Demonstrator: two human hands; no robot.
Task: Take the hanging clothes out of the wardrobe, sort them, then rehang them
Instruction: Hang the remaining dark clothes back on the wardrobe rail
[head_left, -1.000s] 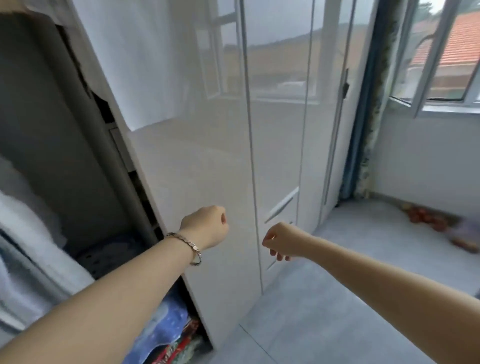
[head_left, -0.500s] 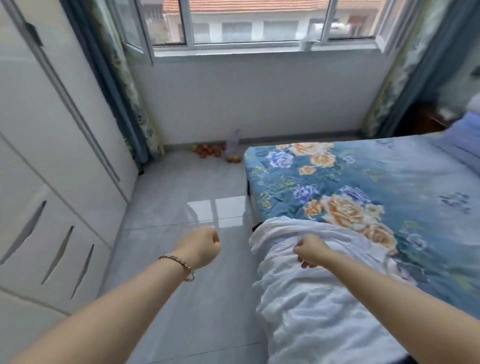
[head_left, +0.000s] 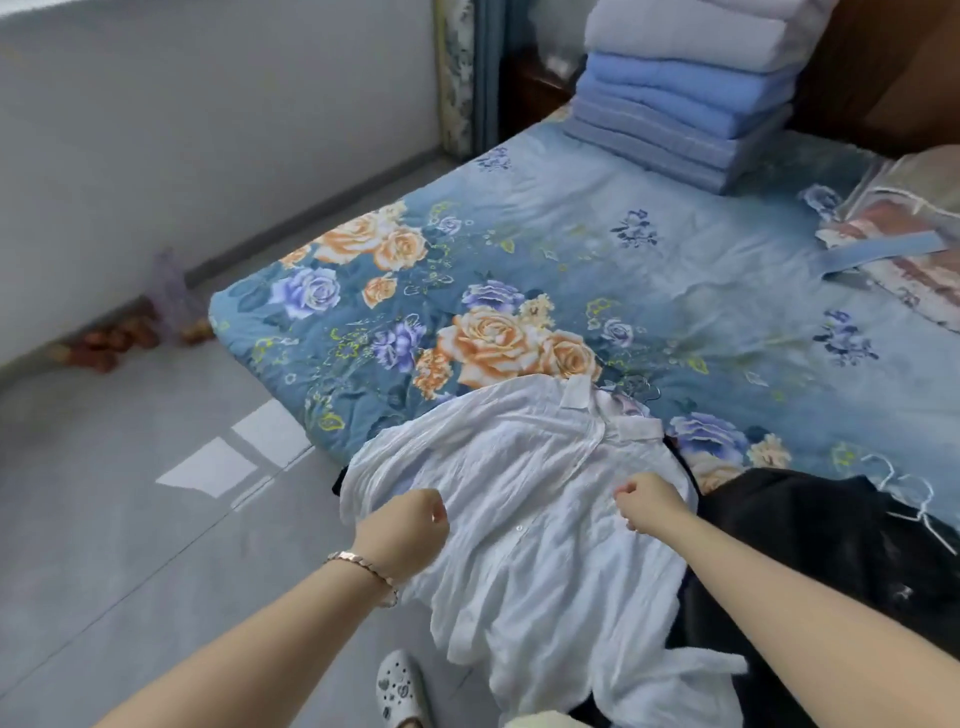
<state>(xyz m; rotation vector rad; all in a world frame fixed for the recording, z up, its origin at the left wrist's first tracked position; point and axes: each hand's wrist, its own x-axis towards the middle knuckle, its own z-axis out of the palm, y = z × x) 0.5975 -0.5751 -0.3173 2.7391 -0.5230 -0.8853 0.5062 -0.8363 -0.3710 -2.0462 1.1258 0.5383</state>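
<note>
Fisted grips, left hand (head_left: 402, 535) and right hand (head_left: 652, 501), now over white shirt (head_left: 540, 467)

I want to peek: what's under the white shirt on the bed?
The white shirt lies on the flowered bedcover. A black garment pokes out from under its right side. Whatever else lies beneath is covered.

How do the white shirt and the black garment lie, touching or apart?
Touching. The head view shows the white shirt overlapping the black garment, with no gap.
</note>
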